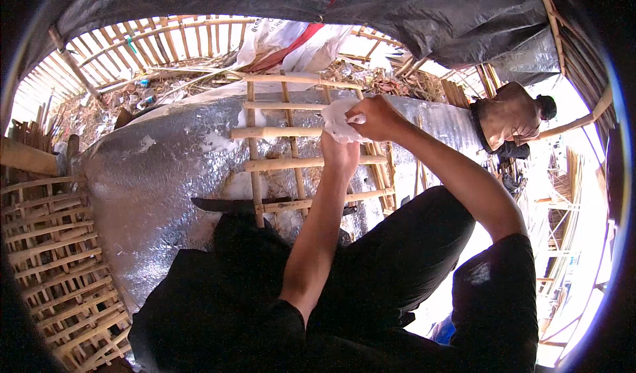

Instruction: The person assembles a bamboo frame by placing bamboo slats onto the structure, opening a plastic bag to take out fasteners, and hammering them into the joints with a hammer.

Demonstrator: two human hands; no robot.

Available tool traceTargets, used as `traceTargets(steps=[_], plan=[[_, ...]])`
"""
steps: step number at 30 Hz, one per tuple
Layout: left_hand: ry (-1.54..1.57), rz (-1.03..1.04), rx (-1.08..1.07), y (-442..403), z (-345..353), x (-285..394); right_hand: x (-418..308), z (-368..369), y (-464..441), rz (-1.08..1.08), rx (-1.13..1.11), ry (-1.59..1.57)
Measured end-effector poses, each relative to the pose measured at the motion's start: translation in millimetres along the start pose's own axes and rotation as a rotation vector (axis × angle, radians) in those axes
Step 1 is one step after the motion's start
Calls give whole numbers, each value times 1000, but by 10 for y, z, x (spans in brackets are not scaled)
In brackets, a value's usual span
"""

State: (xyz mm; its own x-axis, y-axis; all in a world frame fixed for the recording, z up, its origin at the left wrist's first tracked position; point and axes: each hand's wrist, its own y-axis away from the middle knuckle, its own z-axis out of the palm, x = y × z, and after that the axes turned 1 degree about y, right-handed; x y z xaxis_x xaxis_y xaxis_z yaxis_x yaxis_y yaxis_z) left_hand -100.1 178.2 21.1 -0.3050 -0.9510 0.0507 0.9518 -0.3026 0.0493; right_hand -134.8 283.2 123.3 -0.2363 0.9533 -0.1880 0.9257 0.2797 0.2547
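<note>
Both hands are together over the bamboo lattice (281, 164), pinching one crumpled white piece (336, 116) between them. The left hand (339, 146) supports it from below, partly hidden by it; the right hand (377, 118) grips its right side with bent fingers. The white piece sits above the upper right part of the lattice, whose pale slats cross at near right angles.

Beneath all this spreads a wrinkled silver sheet (152, 174), shiny, dulled in patches and dotted with white scraps (215, 141). A long dark blade-shaped thing (222, 205) lies on it, passing the lattice's lower left corner, close to the person's dark trousers (411, 254).

Along the left stands a denser bamboo grid (59, 264). Beyond the sheet, loose litter (146, 95) gathers at the foot of a slatted fence (199, 24), where a white sack (324, 48) hangs with a red strip (288, 50). Black tarpaulin (450, 8) sags overhead, and strong daylight bleaches the right side.
</note>
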Motion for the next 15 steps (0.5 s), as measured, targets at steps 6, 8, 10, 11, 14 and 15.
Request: traceTargets(steps=[6,8,10,11,14,15], plan=[[54,-68,-88,-10,-278,-95,-14,34,40,-31,-188,7],[11,-99,-30,32,-237,-130,35,2,68,12,-214,12],[-111,-138,35,29,-203,-87,142,-80,103,33,-218,-25],[-191,-181,122,32,-212,-25,200,-133,152,57,-251,7],[-518,-254,331,76,-186,322,434,-235,510,147,-266,36],[-566,-231,331,79,-229,443,571,-188,678,196,-250,41]])
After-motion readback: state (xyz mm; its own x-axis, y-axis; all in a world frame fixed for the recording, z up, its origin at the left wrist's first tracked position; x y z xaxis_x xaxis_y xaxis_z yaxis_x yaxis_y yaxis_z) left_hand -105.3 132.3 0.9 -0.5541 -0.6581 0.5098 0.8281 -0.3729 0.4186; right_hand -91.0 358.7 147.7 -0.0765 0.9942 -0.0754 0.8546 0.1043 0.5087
